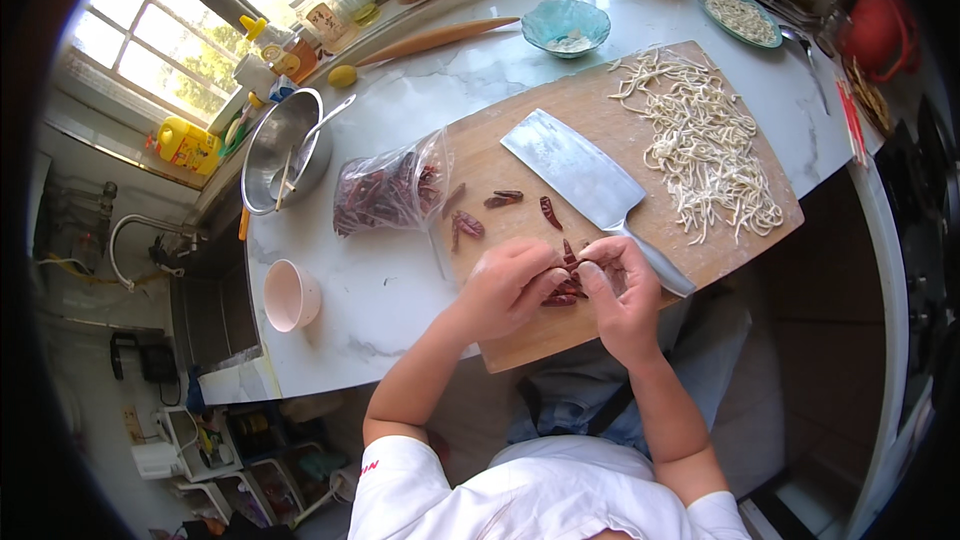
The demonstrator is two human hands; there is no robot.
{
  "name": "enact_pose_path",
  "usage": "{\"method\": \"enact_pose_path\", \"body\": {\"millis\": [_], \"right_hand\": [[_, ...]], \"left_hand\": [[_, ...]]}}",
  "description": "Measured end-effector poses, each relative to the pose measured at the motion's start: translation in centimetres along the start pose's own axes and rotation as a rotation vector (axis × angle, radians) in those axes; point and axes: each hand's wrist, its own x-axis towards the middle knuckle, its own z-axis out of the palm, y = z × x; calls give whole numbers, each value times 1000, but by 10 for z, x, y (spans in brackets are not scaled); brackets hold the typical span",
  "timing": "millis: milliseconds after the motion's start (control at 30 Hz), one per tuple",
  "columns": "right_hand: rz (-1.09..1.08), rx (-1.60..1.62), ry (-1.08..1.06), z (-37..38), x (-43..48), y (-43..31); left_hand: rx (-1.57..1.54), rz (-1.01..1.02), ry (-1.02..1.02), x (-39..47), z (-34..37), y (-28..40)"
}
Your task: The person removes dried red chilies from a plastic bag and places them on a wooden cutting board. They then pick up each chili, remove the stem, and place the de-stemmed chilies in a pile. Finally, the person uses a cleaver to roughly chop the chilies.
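Note:
My left hand and my right hand meet over the near part of a wooden cutting board. Between their fingertips they pinch a dried red chili, partly hidden by the fingers. More dried chilies lie on the board just beneath. Farther off are several loose ones, among them a wrinkled chili and a slim one. A clear plastic bag of dried chilies rests at the board's left edge. Beyond my right hand a cleaver lies flat, its handle towards me.
Floured noodles cover the board's right side. Behind it stands a teal glass bowl with white powder. Leftward are a pink cup, a steel basin with utensils, and a tapered rolling pin. A plate of noodles sits far right.

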Motion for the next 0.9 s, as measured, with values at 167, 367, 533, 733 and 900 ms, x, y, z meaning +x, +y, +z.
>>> {"method": "enact_pose_path", "body": {"millis": [167, 367, 533, 733, 900], "right_hand": [[-7, 223, 236, -2, 6, 1], [40, 36, 81, -1, 2, -1], [15, -128, 91, 2, -3, 1], [-11, -127, 120, 3, -3, 1], [12, -52, 20, 3, -3, -2]], "left_hand": [[-24, -84, 115, -2, -17, -1], [34, 21, 115, 1, -6, 4], [69, 61, 74, 4, 1, 1], [129, 140, 3, 4, 2, 0], [163, 179, 31, 4, 2, 1]]}}
